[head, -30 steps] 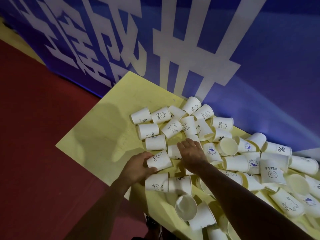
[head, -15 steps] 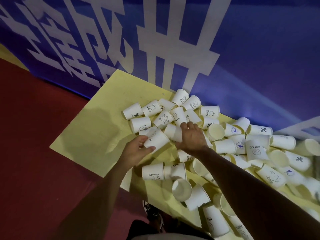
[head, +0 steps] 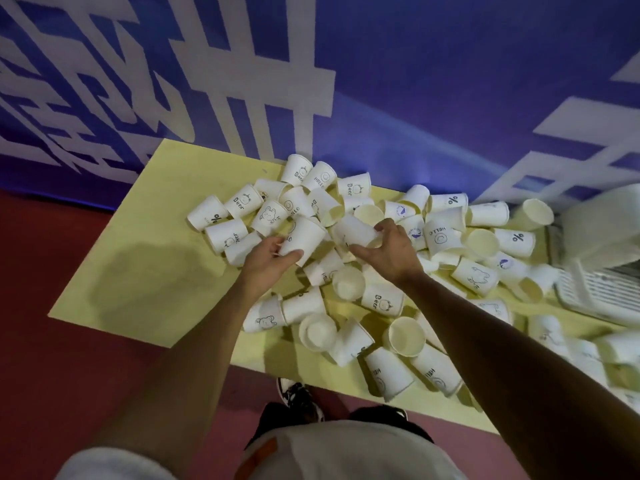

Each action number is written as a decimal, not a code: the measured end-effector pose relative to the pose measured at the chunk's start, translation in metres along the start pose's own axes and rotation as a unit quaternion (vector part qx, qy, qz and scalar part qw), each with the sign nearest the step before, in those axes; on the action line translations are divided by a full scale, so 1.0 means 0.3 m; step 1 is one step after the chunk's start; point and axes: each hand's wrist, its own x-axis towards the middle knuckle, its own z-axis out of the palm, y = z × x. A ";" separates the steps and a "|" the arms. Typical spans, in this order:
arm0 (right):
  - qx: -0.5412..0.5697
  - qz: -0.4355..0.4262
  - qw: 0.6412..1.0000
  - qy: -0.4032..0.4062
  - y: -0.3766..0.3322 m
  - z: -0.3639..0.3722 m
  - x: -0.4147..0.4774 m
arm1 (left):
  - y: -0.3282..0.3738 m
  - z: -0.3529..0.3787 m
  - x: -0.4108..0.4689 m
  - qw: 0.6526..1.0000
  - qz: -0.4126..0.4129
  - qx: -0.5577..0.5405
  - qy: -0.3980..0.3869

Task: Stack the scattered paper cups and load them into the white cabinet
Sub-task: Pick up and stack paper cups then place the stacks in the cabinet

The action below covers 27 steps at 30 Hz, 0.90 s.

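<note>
Floor: red floor runs along the left of your desk.
Desk: the yellow desk stands against a blue banner with large white characters; its left part is bare.
Left hand: your left hand grips one white paper cup by its side, fingers curled round it, holding it tilted at the left edge of the heap.
Gap: the two held cups sit just beside each other between your hands.
Right hand: your right hand clasps a second cup lying sideways, thumb below it and fingers over its far end.
Heap: the scattered cups spread beneath and around both hands, most on their sides, a few mouth-up, with the larger share lying right of your right hand.
Cabinet: the white cabinet sits at the desk's right edge, only partly in view, with cups close beside it and well apart from both hands.
Below: a dark shoe shows on the floor by the desk's near edge.
</note>
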 end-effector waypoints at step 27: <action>0.088 0.058 0.980 0.168 0.876 -0.701 -0.304 | 0.446 1.045 -0.228 0.984 0.083 0.081 -0.133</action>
